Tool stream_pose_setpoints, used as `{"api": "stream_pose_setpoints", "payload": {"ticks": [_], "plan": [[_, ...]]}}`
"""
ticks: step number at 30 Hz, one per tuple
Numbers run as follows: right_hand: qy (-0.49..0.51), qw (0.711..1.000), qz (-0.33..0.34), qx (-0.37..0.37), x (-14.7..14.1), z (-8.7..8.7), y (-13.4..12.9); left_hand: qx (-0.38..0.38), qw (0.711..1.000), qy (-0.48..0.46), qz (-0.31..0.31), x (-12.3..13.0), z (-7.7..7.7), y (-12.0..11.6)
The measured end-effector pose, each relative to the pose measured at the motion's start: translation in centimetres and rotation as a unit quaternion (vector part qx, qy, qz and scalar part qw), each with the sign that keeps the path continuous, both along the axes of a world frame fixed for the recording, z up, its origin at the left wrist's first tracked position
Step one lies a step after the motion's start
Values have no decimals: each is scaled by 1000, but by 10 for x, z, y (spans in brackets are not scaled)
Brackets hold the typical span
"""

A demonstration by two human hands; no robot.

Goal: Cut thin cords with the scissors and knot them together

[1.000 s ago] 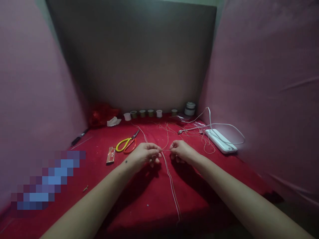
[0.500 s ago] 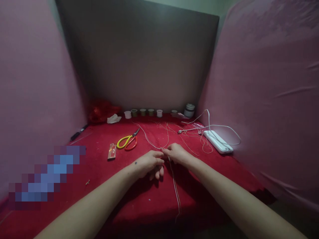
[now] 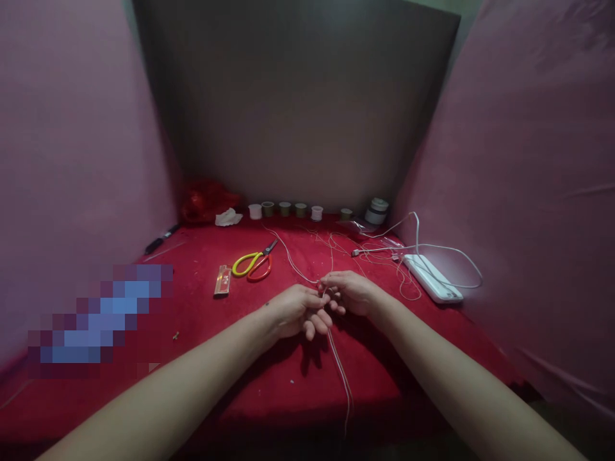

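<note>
In the head view, the thin pale cords (image 3: 337,360) are being held at the middle of the red cloth (image 3: 273,410), between the two hands, with one end trailing toward the front edge and the other running back past the fingertips. By the left hand (image 3: 306,312) they are being pinched between thumb and fingertip, the remaining fingers being kept loosely curled; by the right hand (image 3: 350,292) a strand is seemingly being gripped at the fingertips, its lower fingers being left half open (the exact crossing is being hidden by the fingers). Such a close grip is probably being used because so fine a strand is easily being lost. The black-bladed scissors with yellow and red handles (image 3: 265,251) are being kept near the left hand, presumably for easy reach, and the row of small white and olive spools (image 3: 285,209) is being kept at the back, likely to leave room for handling. Compared with a second ago, when a strand was being stretched between separated hands, the fingertips are now being brought together, and a small curved strand is being shown between them; the scissors are being left undisturbed.
</note>
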State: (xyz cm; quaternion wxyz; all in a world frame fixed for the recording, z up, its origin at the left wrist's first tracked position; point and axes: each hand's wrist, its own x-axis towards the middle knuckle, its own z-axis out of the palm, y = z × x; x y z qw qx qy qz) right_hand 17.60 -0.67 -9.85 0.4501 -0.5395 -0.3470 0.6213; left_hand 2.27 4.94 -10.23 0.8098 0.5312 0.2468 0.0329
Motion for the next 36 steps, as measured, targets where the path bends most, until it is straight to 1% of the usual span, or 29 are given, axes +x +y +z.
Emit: {"api": "stream_pose_setpoints", "payload": {"ticks": [2,4,8,12,18,22,28,32,34,36], "plan": [[30,999,-13,-14,3,0,1,-61,998,-6,-12,2,0,-2],[41,998,-19,-34,6,0,2,-105,994,-2,-7,4,-1,-2],[70,994,-37,-74,9,-1,1,-116,993,15,25,7,0,-3],[77,992,-36,-93,8,0,-2,-100,994,26,46,9,2,-6],[55,993,-49,-94,3,9,1,-56,997,48,-2,14,3,-13],[50,993,-59,-93,-2,11,6,-43,998,53,5,18,2,-16],[49,993,-63,-92,-2,12,8,-49,997,54,4,21,-1,-14],[17,991,-76,-106,3,8,2,-45,996,71,-16,10,3,-9],[-7,992,-90,-94,4,5,-2,-32,996,76,-27,-3,7,-1],[-25,992,-101,-67,4,2,-5,3,998,65,-22,-20,12,11]]}}
